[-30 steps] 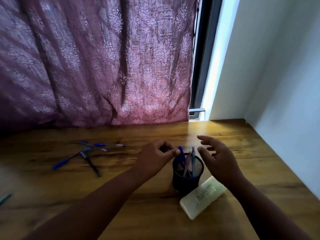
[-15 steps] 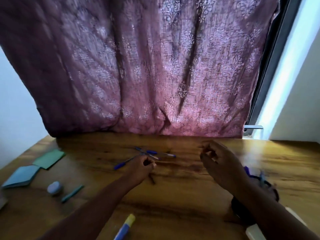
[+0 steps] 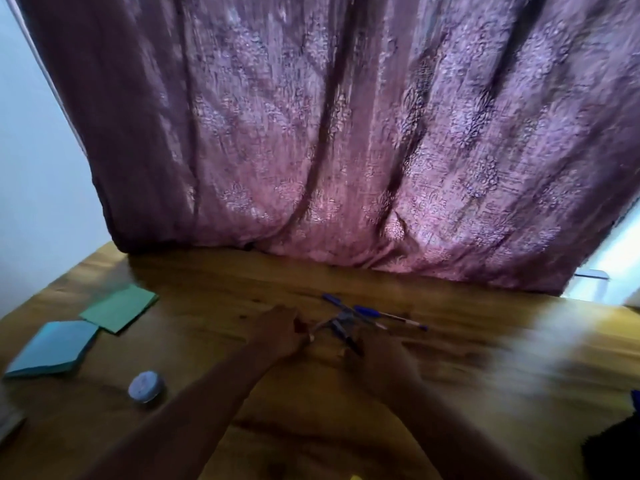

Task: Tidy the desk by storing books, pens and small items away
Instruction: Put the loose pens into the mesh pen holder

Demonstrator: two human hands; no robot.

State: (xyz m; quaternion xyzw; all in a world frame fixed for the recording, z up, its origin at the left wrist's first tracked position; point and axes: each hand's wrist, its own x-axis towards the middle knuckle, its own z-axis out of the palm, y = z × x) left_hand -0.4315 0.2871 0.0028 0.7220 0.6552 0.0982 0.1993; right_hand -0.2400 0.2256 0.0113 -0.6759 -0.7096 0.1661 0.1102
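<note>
Several pens lie crossed on the wooden desk, close under the curtain. One blue pen points to the right. My left hand rests at the left end of the pile, its fingers curled over the end of a grey-barrelled pen that still lies on the desk. My right hand is badly blurred just below and right of the pile, next to a dark pen; its fingers cannot be made out. The dark pen holder shows only at the bottom right edge.
A green sticky pad and a blue hexagonal notepad lie at the left. A small round grey-blue item sits in front of them. The purple curtain hangs along the desk's far edge.
The view has swung left, away from the pen holder. Both hands moved from the holder to the loose pens, and my right hand has dropped down beside the pile.
</note>
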